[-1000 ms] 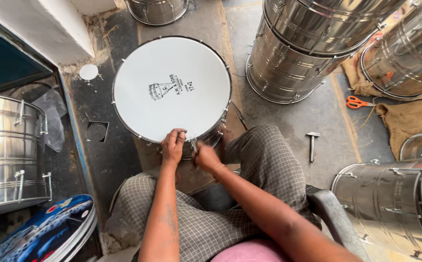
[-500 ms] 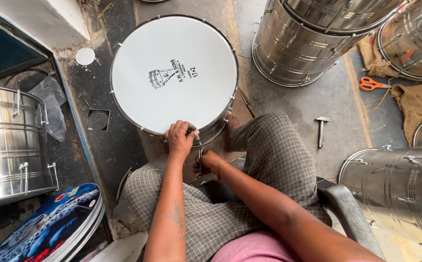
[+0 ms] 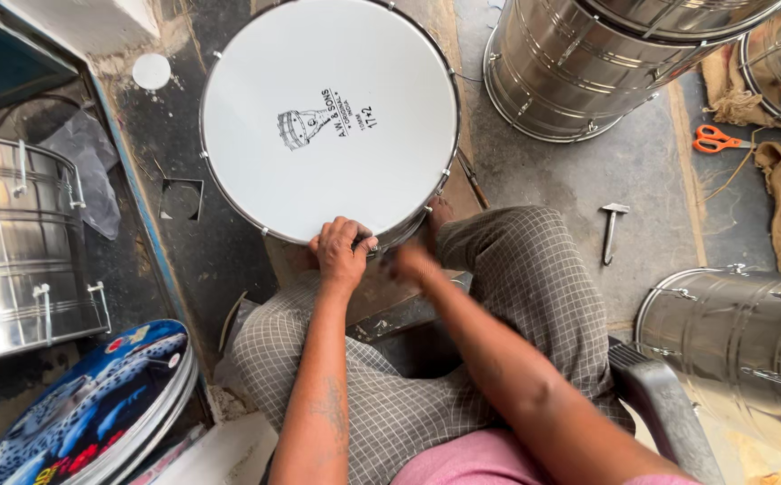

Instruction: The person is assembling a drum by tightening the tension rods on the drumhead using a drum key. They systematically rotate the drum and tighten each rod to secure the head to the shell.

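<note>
A round drum with a white head and a metal hoop stands on the floor in front of my knees. My left hand is closed over the near edge of the hoop, fingers curled on the rim. Just to its right, my right hand is against the drum's side below the rim. It is blurred by motion, so I cannot tell whether it holds anything. My checked trousers fill the lower middle of the view.
Steel drum shells stand at the upper right, the lower right and the left. Orange scissors and a small metal T-shaped tool lie on the floor at right. A blue printed drumhead leans at lower left.
My left hand stays on the near rim. My right hand has shifted from beside it to the drum's side and is now blurred. The view has closed in on the drum.
</note>
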